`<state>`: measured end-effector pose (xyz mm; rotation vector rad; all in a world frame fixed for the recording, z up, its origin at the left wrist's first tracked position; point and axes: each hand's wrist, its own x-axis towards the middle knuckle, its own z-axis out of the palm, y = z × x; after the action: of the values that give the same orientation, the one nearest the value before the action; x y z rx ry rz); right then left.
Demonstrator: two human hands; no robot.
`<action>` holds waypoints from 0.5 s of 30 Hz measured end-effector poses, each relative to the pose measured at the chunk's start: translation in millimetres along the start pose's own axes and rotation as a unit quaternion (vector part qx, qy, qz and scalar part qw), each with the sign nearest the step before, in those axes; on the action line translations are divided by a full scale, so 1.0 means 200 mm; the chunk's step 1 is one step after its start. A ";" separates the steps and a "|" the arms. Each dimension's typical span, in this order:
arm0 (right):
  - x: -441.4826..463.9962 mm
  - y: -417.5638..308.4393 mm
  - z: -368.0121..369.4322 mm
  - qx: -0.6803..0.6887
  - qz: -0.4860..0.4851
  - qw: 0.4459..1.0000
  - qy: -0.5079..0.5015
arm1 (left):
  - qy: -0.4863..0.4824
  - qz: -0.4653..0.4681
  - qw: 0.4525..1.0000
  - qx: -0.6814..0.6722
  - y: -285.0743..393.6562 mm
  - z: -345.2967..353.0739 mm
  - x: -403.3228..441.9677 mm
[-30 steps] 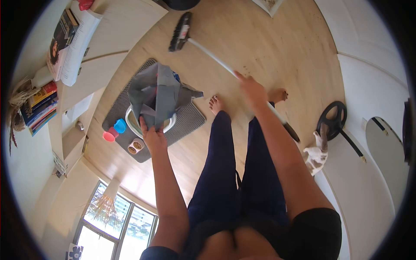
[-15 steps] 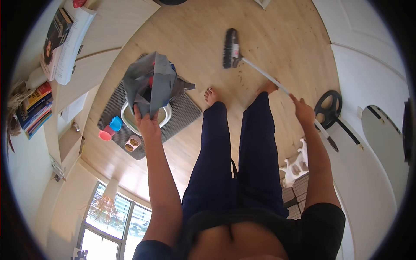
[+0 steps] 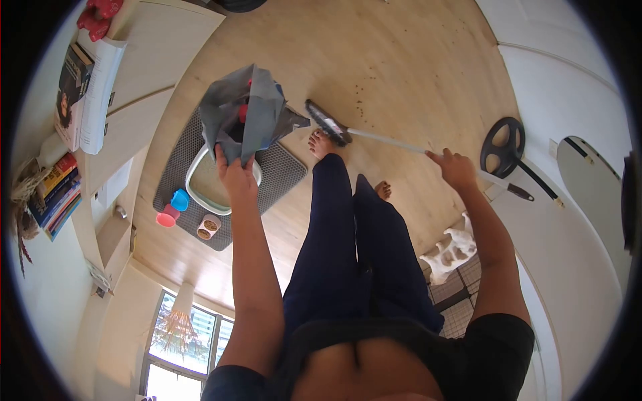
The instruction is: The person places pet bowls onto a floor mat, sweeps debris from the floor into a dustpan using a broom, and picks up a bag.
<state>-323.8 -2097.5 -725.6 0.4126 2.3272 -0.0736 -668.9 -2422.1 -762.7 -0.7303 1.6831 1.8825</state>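
A grey bag with something red inside hangs from my left hand, its fingers closed on the rim. Beneath the bag, a white-rimmed litter tray lies on a dark grey textured mat. My right hand is wrapped around the pale handle of a broom. The broom's dark bristle head rests by my left foot, close to the bag's trailing corner. Small brown crumbs are scattered on the wooden floor beyond the broom.
A pink double bowl of kibble, a blue cup and a pink cup stand at the mat's edge. A white cat is beside my right leg. Against the right wall leans a black wheel-shaped object. Shelves with books line the left.
The broom head has swung toward me and left, from the far floor to beside my left foot. My right foot has shifted back. The bag has moved slightly.
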 end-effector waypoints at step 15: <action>-0.30 0.21 0.12 -0.005 0.017 1.000 0.005 | -0.084 -0.032 0.995 0.039 -0.15 0.32 0.00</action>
<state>-255.0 -2078.8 -698.0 0.4481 2.3275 -0.0424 -652.7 -2354.4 -779.5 -0.5722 1.5995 1.7709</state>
